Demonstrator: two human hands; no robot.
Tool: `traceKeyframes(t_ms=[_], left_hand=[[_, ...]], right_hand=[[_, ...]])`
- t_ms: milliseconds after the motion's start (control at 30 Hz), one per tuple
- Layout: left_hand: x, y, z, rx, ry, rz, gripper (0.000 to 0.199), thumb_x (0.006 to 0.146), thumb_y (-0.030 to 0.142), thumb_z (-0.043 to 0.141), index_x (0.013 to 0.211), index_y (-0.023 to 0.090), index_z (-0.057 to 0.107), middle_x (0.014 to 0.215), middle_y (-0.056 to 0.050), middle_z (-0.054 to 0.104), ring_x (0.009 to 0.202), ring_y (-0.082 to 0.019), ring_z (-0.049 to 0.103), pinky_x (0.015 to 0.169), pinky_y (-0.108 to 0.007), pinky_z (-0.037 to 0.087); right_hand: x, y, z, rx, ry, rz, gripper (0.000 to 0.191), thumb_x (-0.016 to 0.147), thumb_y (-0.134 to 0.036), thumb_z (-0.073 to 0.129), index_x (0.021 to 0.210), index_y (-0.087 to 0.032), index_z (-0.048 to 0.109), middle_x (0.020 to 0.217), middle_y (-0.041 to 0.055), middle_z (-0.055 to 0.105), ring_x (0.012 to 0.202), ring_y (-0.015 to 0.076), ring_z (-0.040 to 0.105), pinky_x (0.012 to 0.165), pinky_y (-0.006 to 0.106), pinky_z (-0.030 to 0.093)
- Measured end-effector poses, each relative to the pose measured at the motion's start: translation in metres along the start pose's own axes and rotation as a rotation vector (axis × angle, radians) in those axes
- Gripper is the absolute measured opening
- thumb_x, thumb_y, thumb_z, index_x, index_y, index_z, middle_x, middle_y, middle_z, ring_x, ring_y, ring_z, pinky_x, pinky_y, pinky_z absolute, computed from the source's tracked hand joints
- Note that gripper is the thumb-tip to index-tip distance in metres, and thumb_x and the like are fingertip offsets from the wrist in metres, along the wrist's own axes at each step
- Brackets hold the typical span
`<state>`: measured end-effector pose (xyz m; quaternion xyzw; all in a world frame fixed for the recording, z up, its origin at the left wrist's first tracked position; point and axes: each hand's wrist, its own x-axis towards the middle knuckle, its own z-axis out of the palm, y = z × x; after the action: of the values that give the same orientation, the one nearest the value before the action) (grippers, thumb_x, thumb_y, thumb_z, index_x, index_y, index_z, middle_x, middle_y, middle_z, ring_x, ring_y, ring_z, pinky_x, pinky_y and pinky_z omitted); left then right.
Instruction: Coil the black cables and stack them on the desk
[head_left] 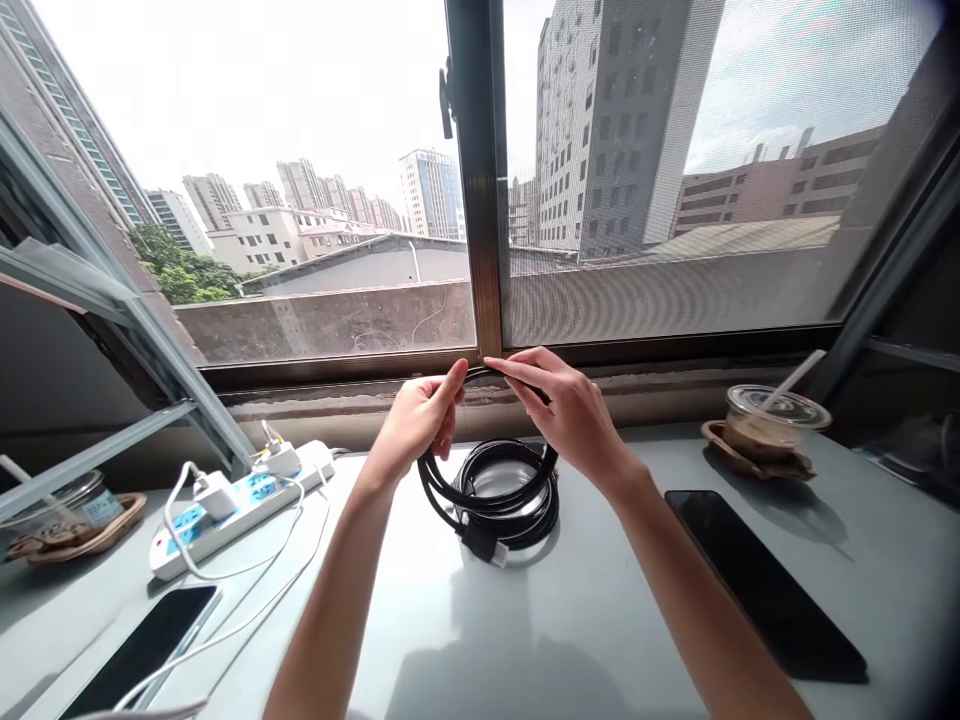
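A black cable (487, 500) is looped into a coil in the middle of the table, its upper loops lifted off the surface between my hands. My left hand (429, 410) is closed around the left side of the raised loops, thumb pointing up. On the other side, my right hand (559, 405) grips the same loops, with its thumb and fingertips near the top of the coil. The lower loops rest on the table. A black connector (480, 542) with a pale tip hangs at the front of the coil. Parts of the loops are hidden behind my fingers.
A white power strip (247, 505) with plugged-in chargers and a phone (150, 650) lie at left. On the right are a black phone (765, 580) and a lidded drink cup (772, 420) in a cardboard holder. The window (487, 200) stands behind the table.
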<state>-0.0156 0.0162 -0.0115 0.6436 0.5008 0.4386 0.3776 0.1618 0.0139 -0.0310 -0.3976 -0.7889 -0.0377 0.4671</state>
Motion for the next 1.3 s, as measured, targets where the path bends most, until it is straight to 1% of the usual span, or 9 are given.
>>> traceKeyframes(t_ms=[133, 267, 367, 467, 667, 833, 933, 1100, 1300], left_hand=[[-0.001, -0.003, -0.001, -0.059, -0.116, -0.016, 0.046, 0.079, 0.059, 0.054, 0.094, 0.016, 0.049, 0.054, 0.002, 0.059, 0.057, -0.017, 0.065, 0.053, -0.023, 0.051], [-0.002, -0.014, 0.001, 0.146, -0.189, 0.015, 0.041, 0.082, 0.050, 0.056, 0.105, 0.018, 0.043, 0.074, -0.001, 0.062, 0.060, -0.016, 0.065, 0.049, -0.023, 0.051], [0.003, -0.025, 0.008, 0.355, -0.221, -0.128, 0.031, 0.091, 0.039, 0.036, 0.111, 0.015, 0.039, 0.075, -0.003, 0.060, 0.045, -0.016, 0.060, 0.038, -0.024, 0.045], [0.012, -0.038, 0.017, 0.634, -0.291, -0.292, 0.036, 0.092, 0.028, 0.026, 0.123, 0.011, 0.034, 0.082, -0.009, 0.065, 0.042, -0.015, 0.059, 0.043, -0.025, 0.047], [0.027, -0.070, 0.041, 0.859, -0.486, -0.668, 0.056, 0.084, 0.013, 0.035, 0.136, -0.004, 0.022, 0.067, -0.019, 0.066, 0.040, -0.026, 0.060, 0.047, -0.038, 0.050], [0.032, -0.073, 0.032, 0.893, -0.554, -0.684, 0.050, 0.085, 0.020, 0.038, 0.132, 0.003, 0.033, 0.061, -0.013, 0.066, 0.041, -0.023, 0.061, 0.049, -0.034, 0.051], [0.039, -0.076, 0.022, 0.910, -0.581, -0.656, 0.052, 0.084, 0.015, 0.035, 0.135, 0.005, 0.027, 0.056, -0.008, 0.064, 0.039, -0.020, 0.060, 0.051, -0.029, 0.051], [0.047, -0.088, 0.027, 0.888, -0.636, -0.679, 0.039, 0.087, 0.023, 0.031, 0.121, 0.011, 0.044, 0.046, -0.006, 0.060, 0.038, -0.025, 0.060, 0.048, -0.034, 0.052], [0.054, -0.089, 0.007, 0.770, -0.542, -0.707, 0.078, 0.083, 0.065, 0.027, 0.134, 0.007, 0.031, 0.057, -0.014, 0.066, 0.049, -0.031, 0.065, 0.051, -0.036, 0.051]], right_hand=[[0.001, 0.015, 0.004, 0.076, 0.103, 0.117, 0.031, 0.091, -0.022, 0.048, 0.118, -0.025, 0.064, 0.085, 0.0018, 0.064, 0.067, 0.0101, 0.059, 0.058, 0.020, 0.044], [0.000, 0.029, -0.001, 0.118, 0.230, 0.299, 0.033, 0.089, -0.023, 0.048, 0.118, -0.021, 0.064, 0.087, 0.0046, 0.063, 0.060, 0.0104, 0.059, 0.049, 0.021, 0.046], [-0.004, 0.040, -0.003, 0.103, -0.067, 0.501, 0.036, 0.085, -0.021, 0.050, 0.119, -0.022, 0.063, 0.082, 0.0023, 0.066, 0.048, 0.0086, 0.058, 0.048, 0.021, 0.047], [-0.009, 0.051, 0.007, 0.007, -0.429, 0.608, 0.040, 0.081, -0.013, 0.052, 0.119, -0.024, 0.062, 0.084, 0.0003, 0.069, 0.057, 0.0092, 0.064, 0.061, 0.020, 0.049], [-0.016, 0.056, 0.048, -0.130, -0.722, 0.706, 0.032, 0.069, -0.001, 0.061, 0.095, -0.015, 0.072, 0.085, 0.0082, 0.071, 0.073, 0.0180, 0.067, 0.064, 0.025, 0.051], [-0.012, 0.053, 0.056, -0.160, -0.784, 0.724, 0.017, 0.081, -0.015, 0.063, 0.098, -0.013, 0.066, 0.093, 0.0047, 0.068, 0.083, 0.0145, 0.065, 0.076, 0.032, 0.053], [-0.008, 0.052, 0.057, -0.175, -0.774, 0.723, 0.017, 0.086, -0.023, 0.060, 0.099, -0.013, 0.064, 0.100, 0.0048, 0.066, 0.092, 0.0155, 0.063, 0.083, 0.035, 0.051], [-0.006, 0.055, 0.060, -0.217, -0.769, 0.758, 0.021, 0.085, -0.026, 0.061, 0.101, -0.012, 0.063, 0.105, 0.0070, 0.065, 0.100, 0.0182, 0.061, 0.089, 0.040, 0.048], [-0.005, 0.065, 0.039, -0.130, -0.705, 0.764, 0.039, 0.072, -0.041, 0.071, 0.105, -0.022, 0.067, 0.097, 0.0027, 0.071, 0.081, 0.0153, 0.067, 0.081, 0.025, 0.046]])
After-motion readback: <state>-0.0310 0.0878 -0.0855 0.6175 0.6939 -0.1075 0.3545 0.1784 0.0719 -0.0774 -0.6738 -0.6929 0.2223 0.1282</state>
